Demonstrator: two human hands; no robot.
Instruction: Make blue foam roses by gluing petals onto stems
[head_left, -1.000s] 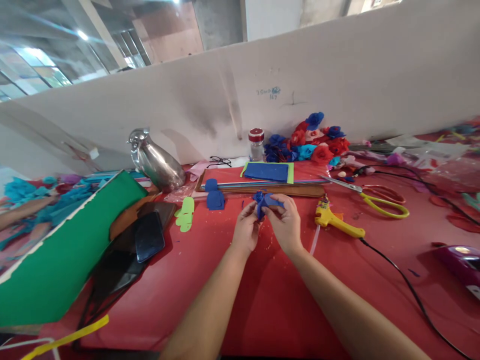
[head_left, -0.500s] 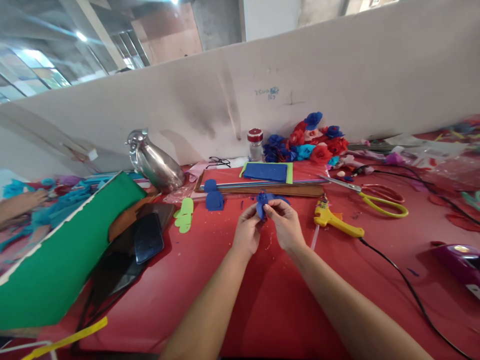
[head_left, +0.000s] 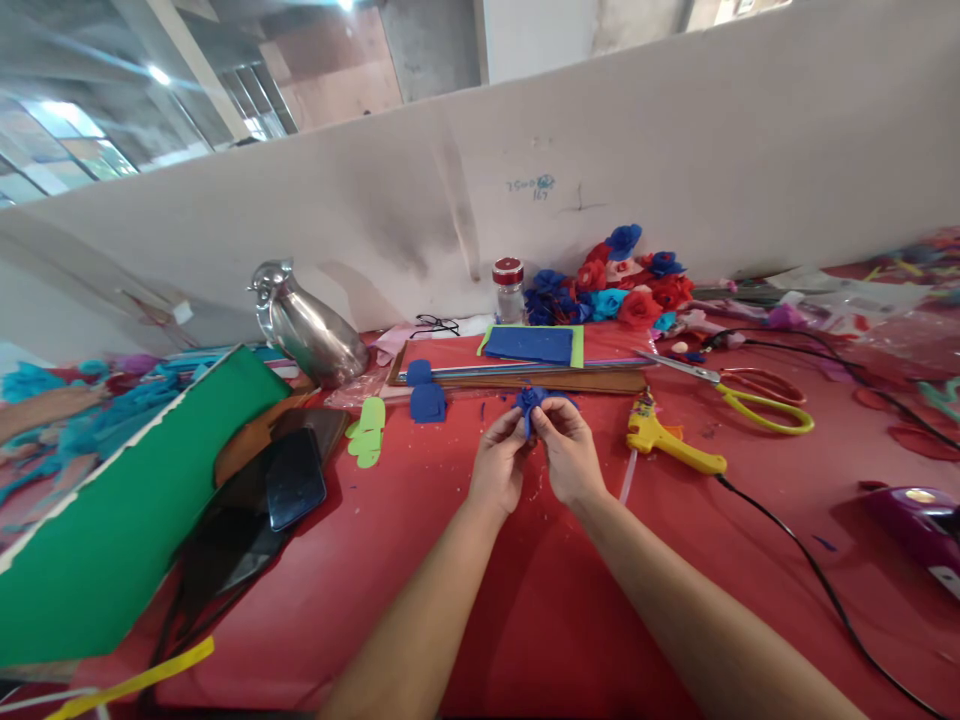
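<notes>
Between my two hands is a small blue paper flower (head_left: 529, 398), pinched by the fingertips from both sides. My left hand (head_left: 499, 455) is closed on its left edge, and my right hand (head_left: 574, 450) is closed on its right. The fingers cover most of its lower part. Blue petal cutouts (head_left: 428, 402) lie to the left of my hands, with light green cutouts (head_left: 367, 432) farther left. Right of my right hand lies a yellow glue gun (head_left: 671, 443), its cord trailing toward the lower right.
Scissors (head_left: 761, 400) lie at the right, near a purple device (head_left: 915, 530). Behind my hands sits a paper stack (head_left: 450, 378), with a jar (head_left: 509, 290) and finished flowers (head_left: 637, 285) beyond. A steel jug (head_left: 311, 325), phone (head_left: 296, 480) and green board (head_left: 142, 510) occupy the left.
My fingers have shifted slightly on the blue flower; its lower petal now looks narrower between the fingertips. The surrounding items stay where they were.
</notes>
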